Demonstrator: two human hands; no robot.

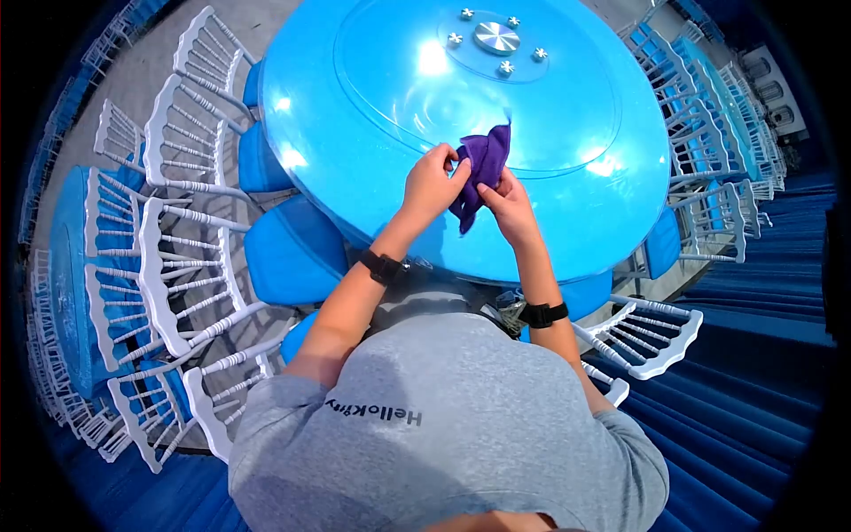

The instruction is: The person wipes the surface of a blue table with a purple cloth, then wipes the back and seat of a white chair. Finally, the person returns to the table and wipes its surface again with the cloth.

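Head view: left hand pinching purple cloth at its left edge, right hand pinching its lower right side. Cloth bunched between the two, over near side of round blue table; clear turntable beyond, white chairs around.

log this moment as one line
left hand: pinching purple cloth | right hand: pinching same cloth | cloth: bunched | background: round blue table

Curled left hand near right hand
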